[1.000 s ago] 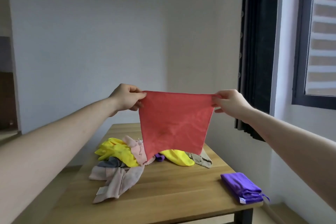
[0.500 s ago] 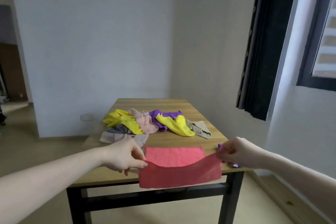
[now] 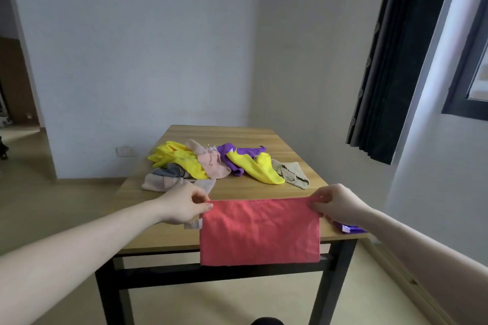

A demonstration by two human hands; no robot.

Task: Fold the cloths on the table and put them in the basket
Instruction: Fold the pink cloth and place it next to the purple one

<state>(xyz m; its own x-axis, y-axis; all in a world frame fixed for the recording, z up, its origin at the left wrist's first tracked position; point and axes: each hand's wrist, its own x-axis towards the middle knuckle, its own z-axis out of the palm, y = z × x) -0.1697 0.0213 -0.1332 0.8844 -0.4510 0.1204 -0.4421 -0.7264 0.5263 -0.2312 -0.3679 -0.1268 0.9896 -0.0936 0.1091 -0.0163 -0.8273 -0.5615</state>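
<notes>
At the far left, a white wall socket sits low on the wall, beside an open doorway. The left hand pinches the upper left corner of a coral-red rectangular cloth between thumb and curled fingers. The cloth is doubled over; its top edge is held taut above the near part of the light wooden table with black legs, and its lower part hangs in front of the table's near edge. Just under the left hand a small pale tag of another cloth shows; no writing on it can be read. Farther back on the table lies a loose heap of unfolded cloths: a beige one and a grey one at the left, then a yellow one, a pink one, a purple one, a second yellow one and a tan one at the right. The right hand pinches the red cloth's upper right corner in the same way. Just right of it, a folded purple cloth lies at the table's near right corner, with a small white label too blurred to read. A dark curtain hangs at the far right beside a window. No basket is in view.
</notes>
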